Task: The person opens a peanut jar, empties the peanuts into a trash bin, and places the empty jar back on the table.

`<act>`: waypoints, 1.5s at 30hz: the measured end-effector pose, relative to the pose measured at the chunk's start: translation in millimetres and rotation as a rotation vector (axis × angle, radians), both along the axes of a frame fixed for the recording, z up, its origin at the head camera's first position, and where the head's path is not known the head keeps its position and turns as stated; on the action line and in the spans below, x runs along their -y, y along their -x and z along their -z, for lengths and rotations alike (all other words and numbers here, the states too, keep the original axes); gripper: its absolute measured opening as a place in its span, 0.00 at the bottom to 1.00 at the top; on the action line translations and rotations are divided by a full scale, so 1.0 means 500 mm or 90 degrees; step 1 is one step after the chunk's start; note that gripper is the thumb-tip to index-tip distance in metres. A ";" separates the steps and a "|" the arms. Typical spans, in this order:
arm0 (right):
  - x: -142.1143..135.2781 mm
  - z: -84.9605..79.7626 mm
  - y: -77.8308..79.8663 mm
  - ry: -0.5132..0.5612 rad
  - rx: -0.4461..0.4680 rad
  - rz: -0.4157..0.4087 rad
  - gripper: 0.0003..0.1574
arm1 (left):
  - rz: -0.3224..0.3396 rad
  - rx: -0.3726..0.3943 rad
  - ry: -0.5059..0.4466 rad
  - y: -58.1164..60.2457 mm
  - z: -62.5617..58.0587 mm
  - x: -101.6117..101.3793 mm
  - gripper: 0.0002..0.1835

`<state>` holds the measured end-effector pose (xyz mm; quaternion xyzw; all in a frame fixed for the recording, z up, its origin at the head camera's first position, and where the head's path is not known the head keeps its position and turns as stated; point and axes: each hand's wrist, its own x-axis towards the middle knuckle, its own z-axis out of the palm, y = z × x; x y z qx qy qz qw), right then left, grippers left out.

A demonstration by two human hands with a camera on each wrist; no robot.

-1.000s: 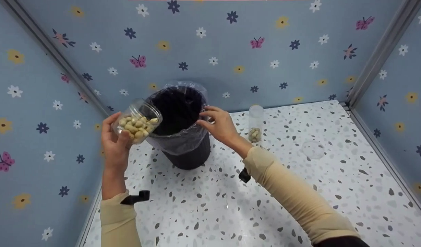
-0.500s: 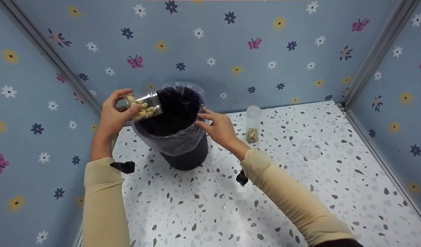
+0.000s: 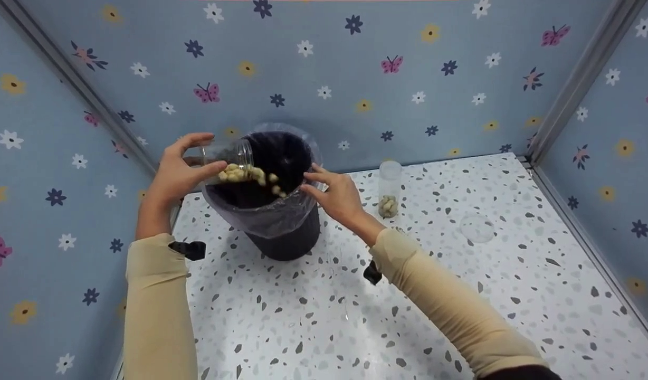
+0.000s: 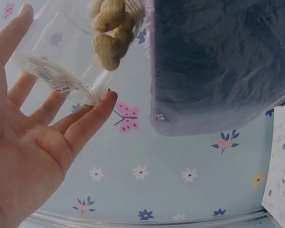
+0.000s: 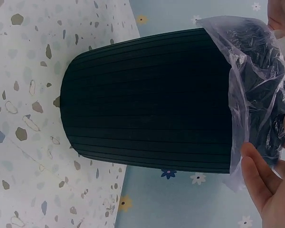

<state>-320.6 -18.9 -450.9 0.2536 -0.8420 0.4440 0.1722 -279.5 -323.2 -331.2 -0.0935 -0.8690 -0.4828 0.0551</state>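
Observation:
My left hand [image 3: 179,171] grips a clear plastic jar [image 3: 214,153], tipped sideways with its mouth over a black trash can [image 3: 287,244]. Peanuts [image 3: 274,182] spill from the jar into the can, and more [image 4: 113,35] lie near its mouth in the left wrist view. A translucent bag [image 3: 260,226] lines the can and folds down over the rim. At the rim's right side my right hand [image 3: 341,198] pinches the bagged edge between thumb and fingers, also seen in the right wrist view. The bottom of the can's inside is dark.
Right of the can, a tall clear container [image 3: 390,182] stands upright with peanuts at its bottom. A round clear lid [image 3: 477,228] lies on the speckled white surface [image 3: 408,316]. Flower-patterned walls [image 3: 355,68] enclose the back and sides.
My left hand has moved the jar over the can and tipped it further. Peanuts that lay inside it now pour out. The right hand stays at the rim.

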 end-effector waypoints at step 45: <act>-0.033 0.030 -0.015 0.255 -0.055 -0.029 0.12 | 0.008 -0.077 -0.005 -0.038 0.022 -0.037 0.33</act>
